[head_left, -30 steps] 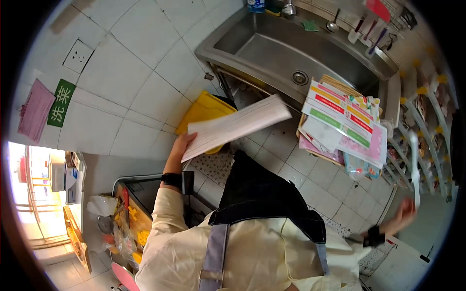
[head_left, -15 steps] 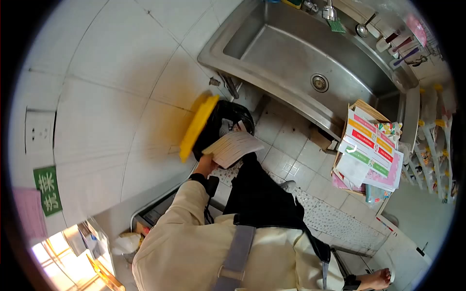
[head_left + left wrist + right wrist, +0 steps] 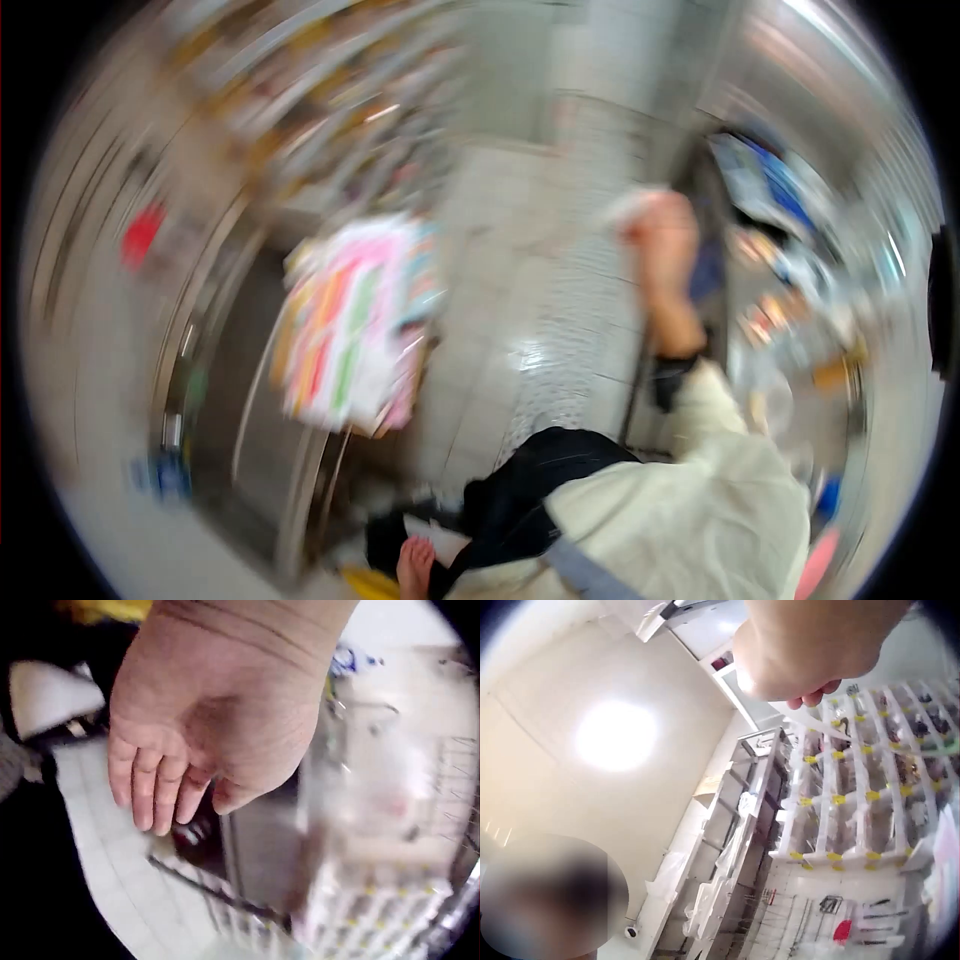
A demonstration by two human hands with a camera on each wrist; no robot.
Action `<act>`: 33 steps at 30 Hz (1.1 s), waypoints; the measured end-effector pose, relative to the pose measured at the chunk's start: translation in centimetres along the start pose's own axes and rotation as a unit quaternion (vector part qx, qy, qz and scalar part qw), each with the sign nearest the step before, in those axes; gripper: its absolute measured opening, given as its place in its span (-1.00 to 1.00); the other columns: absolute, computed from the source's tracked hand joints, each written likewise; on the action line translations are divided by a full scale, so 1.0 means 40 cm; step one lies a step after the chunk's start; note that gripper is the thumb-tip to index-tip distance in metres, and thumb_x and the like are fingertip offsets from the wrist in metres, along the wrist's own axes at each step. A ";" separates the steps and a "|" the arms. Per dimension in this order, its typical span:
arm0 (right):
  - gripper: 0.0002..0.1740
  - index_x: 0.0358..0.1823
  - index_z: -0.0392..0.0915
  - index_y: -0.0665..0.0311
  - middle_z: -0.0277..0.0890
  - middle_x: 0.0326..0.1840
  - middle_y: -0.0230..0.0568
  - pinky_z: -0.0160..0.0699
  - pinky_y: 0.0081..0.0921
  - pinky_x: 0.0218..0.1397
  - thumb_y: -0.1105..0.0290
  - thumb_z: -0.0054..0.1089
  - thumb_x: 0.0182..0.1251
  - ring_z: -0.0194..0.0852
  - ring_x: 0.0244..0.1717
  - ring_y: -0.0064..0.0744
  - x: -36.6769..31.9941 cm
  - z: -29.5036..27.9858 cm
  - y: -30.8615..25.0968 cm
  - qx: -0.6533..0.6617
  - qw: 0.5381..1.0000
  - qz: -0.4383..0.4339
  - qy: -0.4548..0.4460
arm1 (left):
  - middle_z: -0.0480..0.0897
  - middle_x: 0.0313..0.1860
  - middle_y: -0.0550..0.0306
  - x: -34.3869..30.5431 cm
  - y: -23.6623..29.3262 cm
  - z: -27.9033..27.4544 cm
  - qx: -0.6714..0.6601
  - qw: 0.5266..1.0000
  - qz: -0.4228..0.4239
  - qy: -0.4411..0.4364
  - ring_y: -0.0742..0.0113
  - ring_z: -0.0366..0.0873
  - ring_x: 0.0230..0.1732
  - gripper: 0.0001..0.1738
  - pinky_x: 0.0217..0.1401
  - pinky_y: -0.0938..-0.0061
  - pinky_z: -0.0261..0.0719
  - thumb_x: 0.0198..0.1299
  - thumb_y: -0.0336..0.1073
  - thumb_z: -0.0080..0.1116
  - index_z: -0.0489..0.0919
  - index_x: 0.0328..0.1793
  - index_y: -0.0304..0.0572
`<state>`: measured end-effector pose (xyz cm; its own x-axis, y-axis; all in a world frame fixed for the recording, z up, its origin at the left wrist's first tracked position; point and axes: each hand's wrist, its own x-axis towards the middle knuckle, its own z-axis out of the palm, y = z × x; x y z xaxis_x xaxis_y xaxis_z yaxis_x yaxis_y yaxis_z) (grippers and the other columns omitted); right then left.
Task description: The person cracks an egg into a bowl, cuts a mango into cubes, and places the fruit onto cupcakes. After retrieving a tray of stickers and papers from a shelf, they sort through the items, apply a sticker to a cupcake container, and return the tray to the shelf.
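Observation:
Near the bottom of the head view, my left hand (image 3: 415,566) is beside a black-lined bin (image 3: 385,540) with a yellow lid (image 3: 368,583). White paper (image 3: 437,540) shows in the bin's opening. In the left wrist view the palm of that hand (image 3: 210,727) is bare, its fingers extended and holding nothing. My right hand (image 3: 662,235) is raised over the floor beside the right-hand counter, blurred. Its fingers are curled around a thin white strip (image 3: 814,724), which curves out below the hand in the right wrist view; what the strip is cannot be told.
A box heaped with colourful printed sheets (image 3: 350,320) sits at the edge of the steel sink (image 3: 225,370). Clear pocket racks (image 3: 855,780) hang on the wall. The right-hand counter (image 3: 820,360) carries bags and small items. Tiled floor (image 3: 490,300) runs between.
The view has swung sharply round to the right. My left hand has let go of the sheaf of paper by the bin. My right hand, still with the white strip, now appears forward of the body.

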<state>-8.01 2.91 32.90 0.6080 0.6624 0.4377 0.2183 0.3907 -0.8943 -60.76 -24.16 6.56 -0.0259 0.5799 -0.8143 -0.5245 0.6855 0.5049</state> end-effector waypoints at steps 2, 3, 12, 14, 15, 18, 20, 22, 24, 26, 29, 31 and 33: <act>-0.76 -0.36 0.33 0.19 0.34 -0.60 -0.39 0.34 -0.58 -0.46 0.24 -0.19 0.44 0.30 -0.57 -0.57 -0.061 -0.007 0.103 0.043 0.999 0.004 -0.002 | 0.50 -0.19 0.01 -0.121 0.186 0.314 0.070 0.989 0.103 -0.081 0.21 0.43 -0.21 -0.60 -0.11 0.37 0.45 0.21 -0.23 0.08 0.37 0.10 -0.29; -0.84 -0.26 0.29 0.18 0.35 -0.59 -0.39 0.34 -0.63 -0.49 0.27 -0.17 0.43 0.29 -0.58 -0.62 -0.082 0.008 0.068 0.191 0.974 0.123 0.014 | 0.50 -0.11 -0.01 -0.117 0.232 0.400 0.175 0.955 0.185 -0.152 0.16 0.45 -0.15 -0.52 -0.07 0.34 0.46 0.23 -0.17 0.05 0.32 0.19 -0.26; -0.85 -0.14 0.24 0.23 0.33 -0.51 -0.41 0.32 -0.70 -0.41 0.32 -0.17 0.43 0.26 -0.52 -0.68 -0.153 -0.153 0.049 0.359 0.917 0.175 -0.002 | 0.44 0.09 0.04 -0.161 0.221 1.305 0.448 0.616 0.497 -0.416 0.30 0.38 0.13 -0.62 0.22 0.42 0.30 0.23 -0.49 -0.04 0.32 0.19 -0.30; -0.87 -0.14 0.29 0.23 0.34 -0.42 -0.43 0.35 -0.69 -0.38 0.35 -0.14 0.42 0.28 -0.45 -0.70 -0.147 -0.196 0.050 0.347 0.926 0.151 -0.005 | 0.48 0.03 0.08 -0.129 0.193 1.387 0.490 0.587 0.410 -0.497 0.36 0.43 0.05 -0.65 0.14 0.49 0.35 0.22 -0.50 -0.02 0.35 0.15 -0.31; -0.89 -0.16 0.33 0.25 0.34 -0.35 -0.45 0.37 -0.70 -0.31 0.39 -0.11 0.40 0.29 -0.37 -0.71 -0.140 -0.221 0.054 0.337 0.931 0.141 0.003 | 0.51 -0.04 0.12 -0.105 0.174 1.424 0.500 0.555 0.424 -0.513 0.40 0.45 0.00 -0.68 0.10 0.53 0.37 0.22 -0.49 0.01 0.36 0.11 -0.32; -0.88 -0.16 0.35 0.27 0.35 -0.34 -0.44 0.38 -0.68 -0.23 0.39 -0.08 0.38 0.30 -0.34 -0.70 -0.098 -0.275 0.083 0.327 0.937 0.111 0.040 | 0.52 -0.06 0.15 -0.060 0.112 1.523 0.485 0.561 0.406 -0.534 0.43 0.46 -0.03 -0.68 0.07 0.56 0.38 0.20 -0.49 0.06 0.38 0.08 -0.31; -0.88 -0.14 0.36 0.29 0.38 -0.30 -0.42 0.39 -0.66 -0.18 0.41 -0.09 0.38 0.33 -0.30 -0.67 -0.053 -0.307 0.101 0.296 0.950 0.094 0.024 | 0.51 -0.07 0.16 -0.026 0.098 1.582 0.465 0.595 0.357 -0.549 0.46 0.45 -0.03 -0.65 0.07 0.57 0.38 0.16 -0.47 0.13 0.38 0.08 -0.30; -0.87 -0.13 0.37 0.30 0.40 -0.26 -0.40 0.41 -0.64 -0.13 0.44 -0.10 0.38 0.36 -0.26 -0.65 0.003 -0.330 0.122 0.262 0.962 0.077 -0.002 | 0.53 -0.12 0.17 0.004 0.100 1.649 0.446 0.532 0.430 -0.577 0.46 0.47 -0.06 -0.62 0.05 0.57 0.40 0.13 -0.46 0.17 0.38 0.08 -0.30; -0.82 -0.10 0.37 0.31 0.40 -0.14 -0.32 0.36 -0.55 0.01 0.41 -0.01 0.33 0.35 -0.08 -0.52 0.062 -0.341 0.141 0.239 0.967 0.087 -0.032 | 0.55 -0.14 0.13 0.026 0.099 1.727 0.413 0.565 0.409 -0.586 0.43 0.50 -0.13 -0.72 0.03 0.55 0.43 0.15 -0.48 0.14 0.45 0.00 -0.32; -0.76 -0.07 0.37 0.31 0.38 -0.08 -0.28 0.29 -0.49 0.08 0.37 0.04 0.29 0.31 0.01 -0.45 0.122 -0.381 0.146 0.092 0.994 0.019 -0.057 | 0.57 -0.15 0.10 0.070 0.113 1.811 0.391 0.627 0.305 -0.601 0.43 0.51 -0.15 -0.73 0.00 0.56 0.44 0.15 -0.45 0.16 0.46 -0.03 -0.32; -0.62 0.01 0.37 0.29 0.34 0.03 -0.20 0.17 -0.38 0.18 0.30 0.13 0.20 0.24 0.12 -0.32 0.179 -0.429 0.149 -0.115 0.991 -0.062 -0.034 | 0.57 -0.18 0.09 0.094 0.110 1.926 0.350 0.668 0.240 -0.612 0.39 0.53 -0.16 -0.75 -0.02 0.52 0.49 0.16 -0.43 0.16 0.46 -0.05 -0.32; -0.55 0.06 0.36 0.28 0.33 0.08 -0.16 0.10 -0.33 0.22 0.26 0.16 0.16 0.22 0.14 -0.26 0.201 -0.480 0.174 -0.173 0.982 -0.075 0.018 | 0.53 -0.13 0.10 0.108 0.079 1.989 0.311 0.734 0.171 -0.579 0.35 0.52 -0.12 -0.70 -0.03 0.47 0.55 0.17 -0.44 0.13 0.42 0.02 -0.34; -0.63 -0.05 0.46 0.26 0.44 -0.05 -0.19 0.21 -0.29 0.15 0.18 0.11 0.21 0.31 0.07 -0.17 0.201 -0.542 0.231 -0.276 0.960 0.006 0.047 | 0.51 -0.11 0.10 0.121 0.046 2.039 0.298 0.741 0.112 -0.592 0.35 0.52 -0.10 -0.68 -0.02 0.47 0.55 0.16 -0.45 0.13 0.40 0.04 -0.34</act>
<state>15.42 -2.01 26.14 0.6739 0.5941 0.4393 0.5657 -0.0324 -0.8240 7.56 15.82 26.92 0.8935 0.4465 -0.0480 -0.1422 0.3826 0.9129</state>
